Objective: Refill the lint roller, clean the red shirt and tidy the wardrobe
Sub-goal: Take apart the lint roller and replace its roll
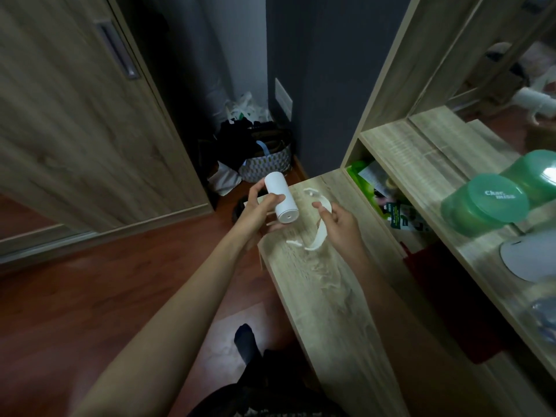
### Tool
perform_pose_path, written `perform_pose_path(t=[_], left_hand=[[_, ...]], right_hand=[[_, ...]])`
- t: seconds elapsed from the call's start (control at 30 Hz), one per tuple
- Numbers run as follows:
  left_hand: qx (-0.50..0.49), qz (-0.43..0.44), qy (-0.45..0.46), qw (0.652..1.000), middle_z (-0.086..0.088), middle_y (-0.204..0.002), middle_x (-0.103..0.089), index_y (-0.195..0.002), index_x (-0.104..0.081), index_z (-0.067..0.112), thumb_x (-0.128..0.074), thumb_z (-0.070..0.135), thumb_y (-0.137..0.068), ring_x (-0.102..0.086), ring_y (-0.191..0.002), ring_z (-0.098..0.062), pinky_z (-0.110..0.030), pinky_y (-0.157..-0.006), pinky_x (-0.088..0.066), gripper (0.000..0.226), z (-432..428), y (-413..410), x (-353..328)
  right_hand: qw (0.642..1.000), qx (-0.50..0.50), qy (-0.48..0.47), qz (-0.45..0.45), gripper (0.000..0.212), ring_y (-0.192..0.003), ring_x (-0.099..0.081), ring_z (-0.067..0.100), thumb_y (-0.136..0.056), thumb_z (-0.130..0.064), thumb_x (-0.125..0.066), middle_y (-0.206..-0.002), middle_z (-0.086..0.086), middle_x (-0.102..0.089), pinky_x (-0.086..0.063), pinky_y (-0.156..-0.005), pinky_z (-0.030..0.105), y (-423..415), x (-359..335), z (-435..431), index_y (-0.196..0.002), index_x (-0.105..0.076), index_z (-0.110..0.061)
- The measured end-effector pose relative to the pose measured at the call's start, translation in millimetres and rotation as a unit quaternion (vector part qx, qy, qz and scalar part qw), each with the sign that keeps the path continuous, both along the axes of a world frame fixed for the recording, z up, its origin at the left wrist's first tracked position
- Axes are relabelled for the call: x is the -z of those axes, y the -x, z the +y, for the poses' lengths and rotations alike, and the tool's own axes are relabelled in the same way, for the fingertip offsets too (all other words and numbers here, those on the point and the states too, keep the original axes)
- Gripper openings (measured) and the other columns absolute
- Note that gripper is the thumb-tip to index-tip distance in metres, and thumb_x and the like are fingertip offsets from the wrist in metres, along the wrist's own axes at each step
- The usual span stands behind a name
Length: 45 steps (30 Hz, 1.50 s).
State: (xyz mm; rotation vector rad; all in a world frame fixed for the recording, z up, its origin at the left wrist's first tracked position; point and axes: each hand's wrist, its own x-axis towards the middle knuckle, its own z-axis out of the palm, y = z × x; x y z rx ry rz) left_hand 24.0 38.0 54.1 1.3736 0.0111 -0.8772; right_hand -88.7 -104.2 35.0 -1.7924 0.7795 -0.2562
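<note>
My left hand (258,207) grips a white cylindrical lint-roll refill (281,203), tilted, just over the near-left edge of the wooden dresser top (325,284). My right hand (340,224) holds the curved white plastic lint-roller frame (319,233) over the dresser top, to the right of the refill. The frame's two end prongs stick out toward the roll and do not touch it. A piece of red cloth (427,260) shows in the compartment under the shelf; I cannot tell whether it is the shirt.
A wardrobe sliding door (75,130) stands at the left. A patterned basket (267,164) with dark clothes and plastic bags sits on the floor in the corner. Green lidded containers (487,203) stand on the shelf (421,164) beside a mirror. Packets fill the compartment below.
</note>
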Motion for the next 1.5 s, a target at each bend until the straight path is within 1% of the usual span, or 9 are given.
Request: perform_pose_path(t=[0.13,0.23,0.33,0.5,0.7,0.9,1.2,1.37,1.5], left_hand=[[0.030,-0.011,0.004,0.999,-0.008,-0.120,-0.057,-0.139,-0.034,0.036,-0.058,0.017,-0.092,-0.067,-0.093,-0.021,-0.033,-0.063,-0.058,0.056,1,4,-2],[0.060,-0.035,-0.009,0.998,-0.002,-0.111,-0.058,-0.140,-0.034,0.038,-0.057,0.014,-0.091,-0.068,-0.089,-0.019,-0.038,-0.071,-0.060,0.059,2,9,-1],[0.090,-0.069,-0.029,0.993,0.002,-0.105,-0.064,-0.138,-0.034,0.042,-0.058,0.015,-0.091,-0.069,-0.086,-0.016,-0.030,-0.065,-0.056,0.060,5,14,3],[0.122,-0.079,-0.040,0.989,-0.006,-0.100,-0.070,-0.139,-0.030,0.048,-0.062,0.021,-0.088,-0.069,-0.095,-0.023,-0.031,-0.070,-0.054,0.066,11,17,8],[0.135,-0.091,-0.036,0.986,-0.011,-0.105,-0.070,-0.138,-0.030,0.049,-0.063,0.025,-0.085,-0.068,-0.098,-0.022,-0.037,-0.079,-0.056,0.067,15,15,8],[0.136,-0.088,-0.030,0.986,-0.003,-0.098,-0.069,-0.139,-0.030,0.047,-0.061,0.019,-0.090,-0.068,-0.094,-0.017,-0.030,-0.070,-0.053,0.064,16,15,10],[0.138,-0.099,-0.044,0.984,0.010,-0.075,-0.067,-0.140,-0.028,0.044,-0.062,0.020,-0.091,-0.066,-0.084,-0.011,-0.029,-0.069,-0.052,0.065,17,16,12],[0.132,-0.093,-0.044,0.986,-0.008,-0.105,-0.071,-0.136,-0.031,0.047,-0.064,0.023,-0.089,-0.068,-0.095,-0.018,-0.029,-0.068,-0.053,0.063,18,20,10],[0.120,-0.077,-0.039,0.989,-0.004,-0.100,-0.071,-0.137,-0.031,0.046,-0.063,0.021,-0.090,-0.069,-0.094,-0.018,-0.028,-0.066,-0.054,0.062,18,22,9]], right_hand=[[0.991,-0.012,0.132,-0.008,0.027,-0.075,-0.058,0.018,-0.098,-0.030,-0.043,-0.079,0.004,-0.062,-0.045,-0.067,0.032,-5,-4,-1,-0.108,-0.063,-0.014],[0.982,-0.006,0.187,-0.004,0.033,-0.089,-0.062,0.020,-0.100,-0.032,-0.038,-0.097,0.007,-0.068,-0.042,-0.073,0.027,-9,-11,2,-0.122,-0.058,-0.017],[0.977,-0.003,0.213,-0.007,0.040,-0.104,-0.063,0.026,-0.100,-0.035,-0.035,-0.116,0.009,-0.067,-0.050,-0.087,0.035,-12,-15,5,-0.136,-0.047,-0.023],[0.964,-0.017,0.265,0.004,0.046,-0.099,-0.064,0.029,-0.100,-0.036,-0.034,-0.119,0.011,-0.066,-0.050,-0.088,0.042,-15,-16,11,-0.145,-0.034,-0.026],[0.965,-0.010,0.260,0.022,0.046,-0.098,-0.064,0.031,-0.100,-0.037,-0.033,-0.112,0.013,-0.068,-0.049,-0.089,0.044,-16,-14,15,-0.146,-0.030,-0.028],[0.970,0.011,0.242,0.029,0.045,-0.104,-0.062,0.030,-0.100,-0.038,-0.033,-0.117,0.011,-0.067,-0.050,-0.090,0.042,-17,-15,18,-0.144,-0.033,-0.028],[0.969,0.025,0.242,0.044,0.044,-0.103,-0.063,0.032,-0.101,-0.034,-0.035,-0.116,0.014,-0.067,-0.049,-0.087,0.042,-17,-19,25,-0.144,-0.034,-0.024],[0.968,0.037,0.241,0.052,0.044,-0.109,-0.060,0.031,-0.100,-0.034,-0.036,-0.123,0.011,-0.063,-0.048,-0.088,0.039,-16,-17,27,-0.143,-0.035,-0.025],[0.970,0.037,0.235,0.055,0.044,-0.114,-0.058,0.031,-0.100,-0.035,-0.036,-0.128,0.010,-0.060,-0.047,-0.092,0.041,-18,-16,25,-0.143,-0.034,-0.026]])
